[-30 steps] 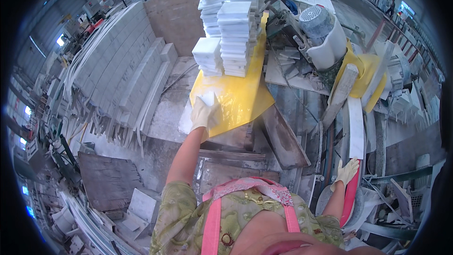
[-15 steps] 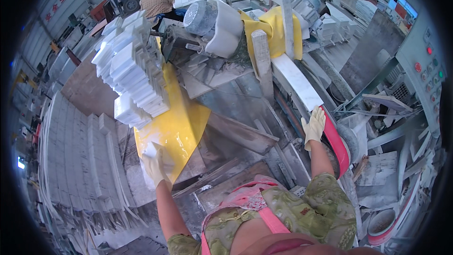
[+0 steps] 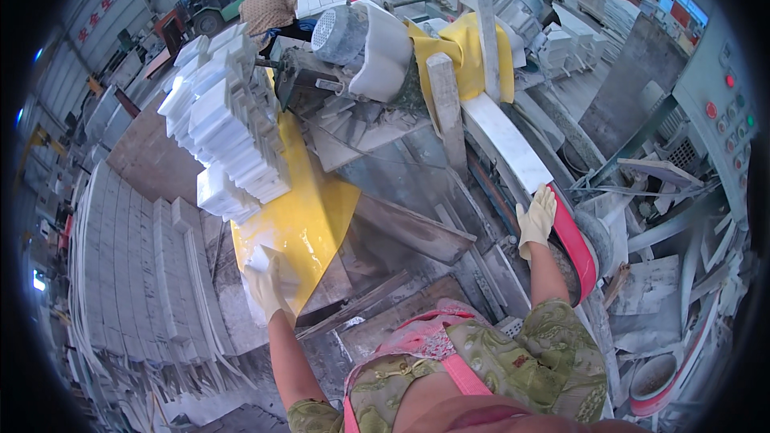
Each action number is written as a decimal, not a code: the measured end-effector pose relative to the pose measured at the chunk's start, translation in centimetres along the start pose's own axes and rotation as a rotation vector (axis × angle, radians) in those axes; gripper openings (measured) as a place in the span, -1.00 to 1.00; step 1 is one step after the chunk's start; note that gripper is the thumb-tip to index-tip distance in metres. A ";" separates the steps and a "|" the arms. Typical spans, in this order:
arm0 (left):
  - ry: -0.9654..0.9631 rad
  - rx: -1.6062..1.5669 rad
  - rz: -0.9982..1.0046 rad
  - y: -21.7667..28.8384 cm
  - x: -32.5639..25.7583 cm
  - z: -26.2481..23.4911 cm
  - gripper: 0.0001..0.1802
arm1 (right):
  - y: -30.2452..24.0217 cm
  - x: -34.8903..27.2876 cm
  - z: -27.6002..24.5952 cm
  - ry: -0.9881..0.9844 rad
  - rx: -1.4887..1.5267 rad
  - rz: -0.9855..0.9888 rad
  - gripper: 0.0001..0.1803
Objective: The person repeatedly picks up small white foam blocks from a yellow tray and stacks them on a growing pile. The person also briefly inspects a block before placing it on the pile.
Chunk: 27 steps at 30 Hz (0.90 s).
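Observation:
My left hand (image 3: 267, 293), in a pale rubber glove, is closed on a small white stone tile (image 3: 263, 257) above a wet yellow sheet (image 3: 314, 216). Part of the tile is hidden by the fingers. My right hand (image 3: 537, 223), gloved alike, lies with its fingers stretched out at the near end of a long white stone strip (image 3: 512, 148). That strip rests on a red belt (image 3: 574, 250) that runs beneath a yellow flap (image 3: 465, 52). Beyond my left hand, a tall stack of white tiles (image 3: 228, 132) stands on the yellow sheet.
Long grey stone strips (image 3: 132, 273) are stacked at the left. A motor (image 3: 341, 32) stands ahead, wooden posts (image 3: 446, 108) beside the belt. A control panel (image 3: 722, 112) is at the right. A person in a white cap (image 3: 265, 8) and a green forklift (image 3: 233, 0) are farther back.
The white strip has slid slightly nearer along the belt, and my right hand has shifted a little with it. My left hand stays nearly in place. The forklift in the background has moved into fuller view.

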<state>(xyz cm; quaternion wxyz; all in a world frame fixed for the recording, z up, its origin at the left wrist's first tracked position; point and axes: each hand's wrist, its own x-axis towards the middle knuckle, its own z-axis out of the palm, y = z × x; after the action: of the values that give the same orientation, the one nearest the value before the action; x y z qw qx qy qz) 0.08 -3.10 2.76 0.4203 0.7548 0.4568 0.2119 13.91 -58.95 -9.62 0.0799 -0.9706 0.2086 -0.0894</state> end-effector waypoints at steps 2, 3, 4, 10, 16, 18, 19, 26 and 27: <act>-0.010 0.012 -0.008 0.1 0.0 -0.1 -0.23 | 0.1 0.0 -0.1 -0.001 0.005 0.014 0.03; -0.030 -0.001 -0.027 0.1 0.0 -0.2 -0.23 | 0.2 0.0 -0.1 -0.012 0.005 0.006 0.03; -0.054 -0.020 -0.052 0.0 0.1 -0.3 -0.23 | 0.3 0.0 -0.1 -0.016 -0.005 0.005 0.03; -0.071 -0.100 -0.059 -1.1 0.6 -0.1 -0.19 | 0.5 -0.1 0.0 -0.046 -0.057 0.016 0.04; -0.016 0.035 -0.015 -0.9 0.8 0.1 -0.18 | 0.6 -0.1 -0.2 -0.065 -0.069 0.032 0.05; -0.041 -0.080 -0.052 -0.7 0.3 -0.1 -0.18 | 0.6 -0.2 -0.3 -0.076 -0.091 0.039 0.06; -0.057 -0.139 -0.075 -0.6 0.1 -0.2 -0.18 | 0.6 -0.2 -0.3 -0.087 -0.109 0.044 0.07; -0.002 0.031 -0.025 -0.8 0.9 0.2 -0.18 | 0.8 -0.3 -0.6 -0.093 -0.111 0.055 0.11; -0.017 0.019 -0.035 -1.1 1.0 0.2 -0.17 | 0.9 -0.3 -0.5 -0.095 -0.109 0.057 0.11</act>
<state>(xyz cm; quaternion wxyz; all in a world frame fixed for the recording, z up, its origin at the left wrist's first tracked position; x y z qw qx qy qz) 0.14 -2.05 1.64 0.4206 0.7524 0.4682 0.1941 13.15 -59.64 -9.31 0.0392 -0.9703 0.2368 -0.0295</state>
